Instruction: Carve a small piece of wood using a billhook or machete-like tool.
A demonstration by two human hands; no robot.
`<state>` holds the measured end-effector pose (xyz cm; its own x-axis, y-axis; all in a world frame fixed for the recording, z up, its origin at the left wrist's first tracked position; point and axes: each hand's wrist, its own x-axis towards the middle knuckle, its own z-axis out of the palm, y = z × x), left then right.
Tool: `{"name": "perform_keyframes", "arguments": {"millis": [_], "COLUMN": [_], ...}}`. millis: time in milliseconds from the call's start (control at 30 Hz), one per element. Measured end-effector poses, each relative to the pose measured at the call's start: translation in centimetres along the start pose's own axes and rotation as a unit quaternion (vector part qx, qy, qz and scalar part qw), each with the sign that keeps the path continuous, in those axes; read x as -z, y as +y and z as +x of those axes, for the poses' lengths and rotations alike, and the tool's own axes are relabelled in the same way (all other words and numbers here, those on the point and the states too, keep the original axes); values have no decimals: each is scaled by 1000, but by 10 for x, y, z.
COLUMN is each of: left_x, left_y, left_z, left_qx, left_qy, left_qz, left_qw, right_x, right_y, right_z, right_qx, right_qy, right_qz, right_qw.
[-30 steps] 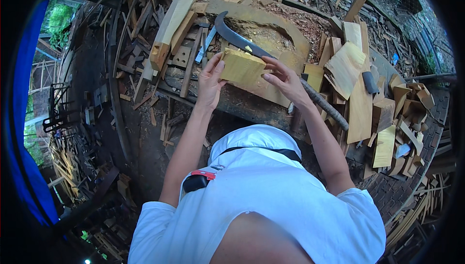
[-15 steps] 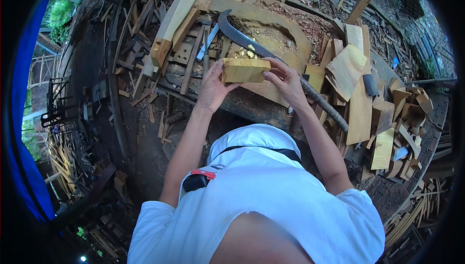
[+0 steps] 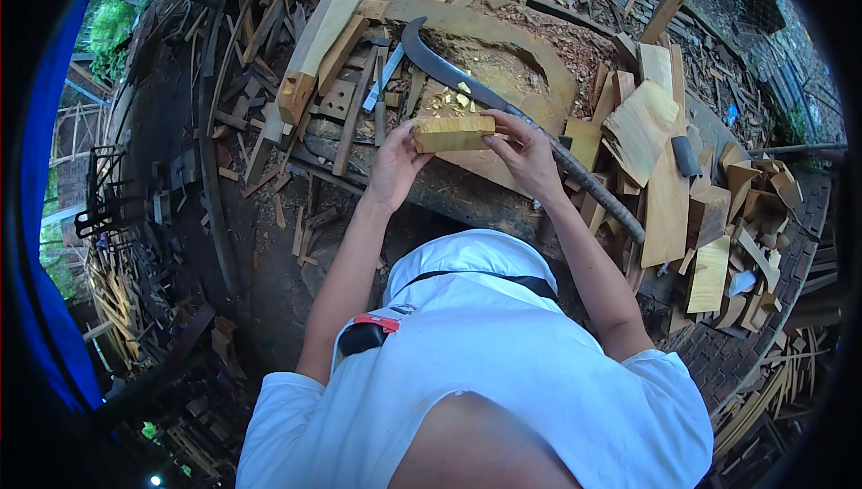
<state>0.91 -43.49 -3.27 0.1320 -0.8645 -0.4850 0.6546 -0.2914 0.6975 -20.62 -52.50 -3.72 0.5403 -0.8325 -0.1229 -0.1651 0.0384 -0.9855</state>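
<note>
While gripped at both ends above the worn chopping log (image 3: 503, 49): yellow wood block (image 3: 453, 132), left hand (image 3: 395, 166) closed on one end, right hand (image 3: 525, 152) pinching the other; curved billhook (image 3: 449, 71) lying just behind.

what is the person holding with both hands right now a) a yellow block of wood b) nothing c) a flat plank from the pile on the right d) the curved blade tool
a: the left hand and right hand grip the two ends of a yellow block of wood, while the curved blade tool lies untouched on the chopping log behind it.
</note>
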Motion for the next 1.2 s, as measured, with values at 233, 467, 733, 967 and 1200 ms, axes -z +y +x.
{"name": "perform_keyframes", "arguments": {"millis": [233, 467, 733, 967, 1200], "left_x": [-8, 22, -7, 2, 10], "left_y": [2, -24, -14, -16, -10], "left_z": [-3, 14, 10, 31, 15], "left_qx": [-29, -73, -313, -230, -99], "left_qy": [27, 66, 43, 27, -12], "left_qz": [119, 381, 717, 671, 268], "left_qw": [992, 920, 622, 704, 958], "right_x": [-7, -16, -22, -19, 0], "right_y": [2, 41, 58, 57, 22], "right_z": [6, 18, 15, 15, 14], "right_qx": [27, 17, 45, -23, -70], "right_qy": [-4, 1, 46, 14, -46], "right_qz": [15, -90, -73, 31, 178], "right_qw": [1000, 996, 995, 999, 980]}}
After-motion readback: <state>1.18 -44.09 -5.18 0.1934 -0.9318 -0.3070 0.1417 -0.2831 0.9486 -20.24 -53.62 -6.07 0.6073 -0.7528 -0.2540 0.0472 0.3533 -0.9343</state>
